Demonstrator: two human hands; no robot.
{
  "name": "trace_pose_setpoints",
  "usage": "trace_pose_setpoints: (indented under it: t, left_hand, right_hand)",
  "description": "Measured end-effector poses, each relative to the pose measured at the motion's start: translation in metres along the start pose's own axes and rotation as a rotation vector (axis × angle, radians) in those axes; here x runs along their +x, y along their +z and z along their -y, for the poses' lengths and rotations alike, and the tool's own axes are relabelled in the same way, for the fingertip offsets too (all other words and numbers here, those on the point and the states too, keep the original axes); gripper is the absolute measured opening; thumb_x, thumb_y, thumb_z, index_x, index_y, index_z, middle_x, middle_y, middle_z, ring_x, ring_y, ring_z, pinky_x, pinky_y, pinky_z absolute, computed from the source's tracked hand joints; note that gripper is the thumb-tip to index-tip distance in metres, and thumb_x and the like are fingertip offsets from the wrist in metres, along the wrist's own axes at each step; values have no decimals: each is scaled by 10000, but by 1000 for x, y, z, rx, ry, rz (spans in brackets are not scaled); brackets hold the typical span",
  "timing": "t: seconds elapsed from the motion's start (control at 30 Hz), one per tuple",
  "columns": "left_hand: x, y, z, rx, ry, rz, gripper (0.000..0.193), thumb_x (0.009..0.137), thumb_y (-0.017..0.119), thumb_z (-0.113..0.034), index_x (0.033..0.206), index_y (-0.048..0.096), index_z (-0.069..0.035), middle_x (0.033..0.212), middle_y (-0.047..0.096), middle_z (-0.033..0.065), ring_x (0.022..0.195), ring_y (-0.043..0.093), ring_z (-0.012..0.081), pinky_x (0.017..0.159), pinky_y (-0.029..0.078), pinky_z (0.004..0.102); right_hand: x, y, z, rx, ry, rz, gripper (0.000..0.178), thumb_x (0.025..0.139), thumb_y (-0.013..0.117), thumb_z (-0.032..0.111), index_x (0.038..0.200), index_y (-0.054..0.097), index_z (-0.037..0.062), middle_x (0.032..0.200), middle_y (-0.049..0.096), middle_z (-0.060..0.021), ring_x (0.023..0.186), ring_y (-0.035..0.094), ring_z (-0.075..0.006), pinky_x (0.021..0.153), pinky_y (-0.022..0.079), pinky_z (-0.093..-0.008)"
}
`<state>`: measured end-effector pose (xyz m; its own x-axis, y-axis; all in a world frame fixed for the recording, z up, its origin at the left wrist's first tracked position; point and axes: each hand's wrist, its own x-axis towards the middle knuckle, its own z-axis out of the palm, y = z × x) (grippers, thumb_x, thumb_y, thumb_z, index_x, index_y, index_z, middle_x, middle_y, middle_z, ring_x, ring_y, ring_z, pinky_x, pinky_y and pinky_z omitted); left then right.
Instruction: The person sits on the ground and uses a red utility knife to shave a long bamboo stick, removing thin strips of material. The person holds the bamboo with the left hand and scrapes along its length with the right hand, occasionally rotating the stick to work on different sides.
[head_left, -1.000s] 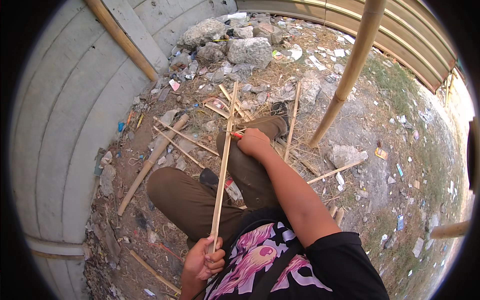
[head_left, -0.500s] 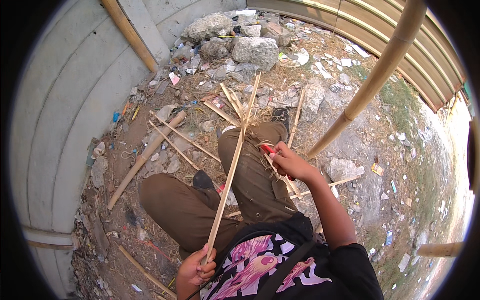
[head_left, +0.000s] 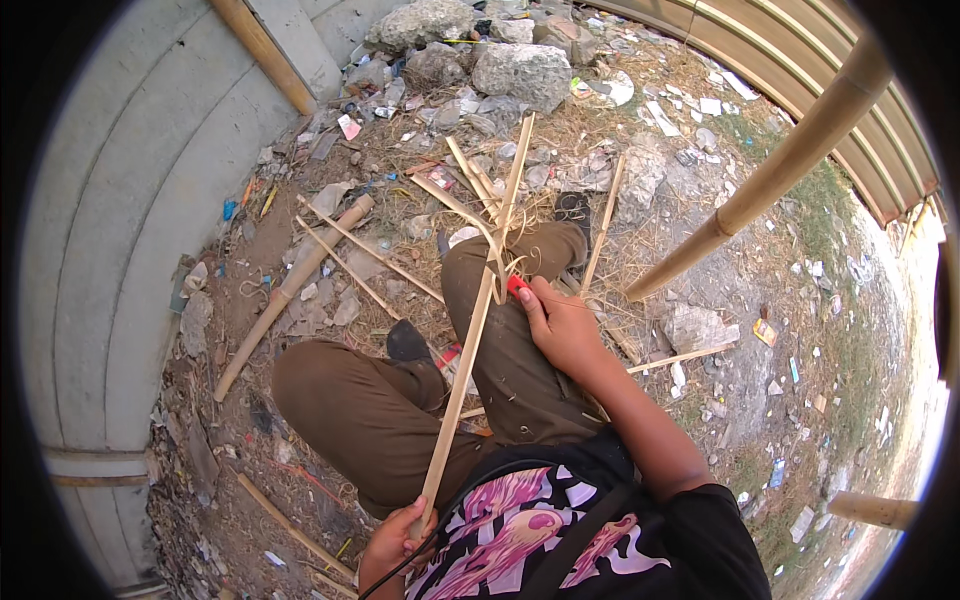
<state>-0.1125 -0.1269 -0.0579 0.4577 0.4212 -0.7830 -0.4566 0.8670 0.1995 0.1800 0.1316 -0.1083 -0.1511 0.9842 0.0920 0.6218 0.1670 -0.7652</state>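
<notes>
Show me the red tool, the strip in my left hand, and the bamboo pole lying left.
Red tool [head_left: 517, 286], head view, on its red body.
Wooden strip [head_left: 463, 369], head view, on its middle stretch.
Bamboo pole [head_left: 293, 299], head view, at mid-length.

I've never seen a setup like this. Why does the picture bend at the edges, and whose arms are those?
There is no machine arm here, just a person working with bare hands. The view comes from a wide fisheye camera worn on the head, looking down, which is why straight edges curve.

The left hand grips the near end of a long pale strip, which runs up across the right knee. The right hand holds a small red tool; its working end is hard to make out. Thin curled shavings gather beside it.

On the littered ground lie more strips, a thick pole and rocks.
</notes>
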Motion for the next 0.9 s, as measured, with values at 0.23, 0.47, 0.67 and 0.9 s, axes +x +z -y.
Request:
trace_pose_setpoints:
  t: [0.23, 0.47, 0.67, 0.9]
  left_hand:
    - [-3, 19, -6, 31, 11, -133, 492, 1077, 377, -431, 773, 487, -60, 466, 256, -64, 336, 247, 69, 326, 251, 238]
    - [0, 12, -2, -34, 29, -56, 510, 1082, 356, -436, 762, 483, -60, 462, 236, -68, 319, 255, 77, 310, 256, 243]
    - [2, 2, 1, -23, 21, -29, 525, 1083, 329, -460, 775, 479, -61, 459, 235, -67, 314, 264, 83, 310, 257, 250]
    - [9, 10, -7, -120, -17, 8, 525, 1083, 315, -472, 796, 486, -67, 462, 253, -70, 329, 270, 84, 317, 268, 246]
  right_hand:
    - [6, -2, -5, 108, 36, 155, 332, 1051, 433, 358, 974, 548, 57, 694, 590, -261, 705, 609, -456, 678, 460, -536]
    - [12, 5, -19, 190, 16, 184, 395, 1051, 416, 365, 955, 599, 28, 707, 595, -265, 700, 600, -453, 679, 456, -516]
    - [10, 1, -14, 219, 21, 179, 412, 1049, 413, 365, 954, 632, 29, 732, 604, -268, 725, 607, -442, 701, 466, -500]
    - [12, -9, -4, 83, -62, 317, 395, 1035, 436, 338, 959, 671, 30, 733, 628, -246, 713, 625, -427, 687, 481, -482]
